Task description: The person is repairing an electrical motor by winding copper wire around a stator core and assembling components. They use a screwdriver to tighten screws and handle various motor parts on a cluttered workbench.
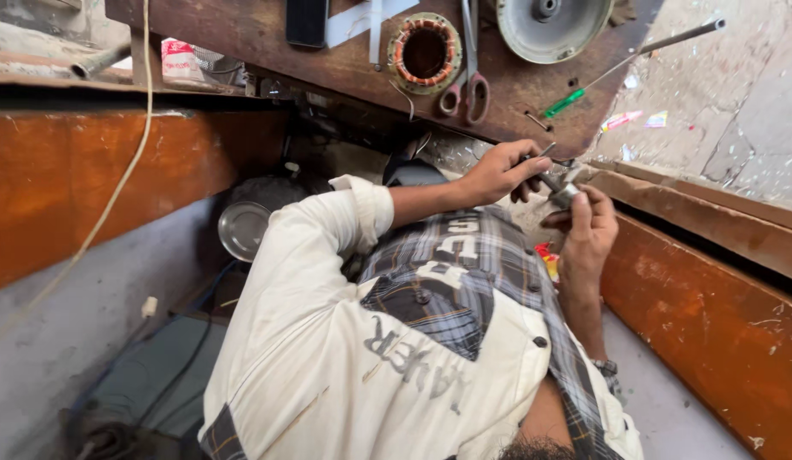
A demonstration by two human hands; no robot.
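My left hand (496,173) fingers pinch a thin metal tool (545,177) into the small grey metal cylinder (564,195) pinched by my right hand (590,230), just below the tabletop (260,43) edge; a red-white packet (178,58) sits beside that tabletop

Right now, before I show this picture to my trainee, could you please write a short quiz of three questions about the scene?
1. True or false: the scissors lie on the bench right beside the copper-wound ring.
2. What do the fingers of the right hand hold? A. a small metal part; B. a steel cup; C. a roll of tape.
3. Fill in: the left hand grips a thin tool, while the screwdriver lying on the bench has a ____ handle.

Key: 1 true; 2 A; 3 green.
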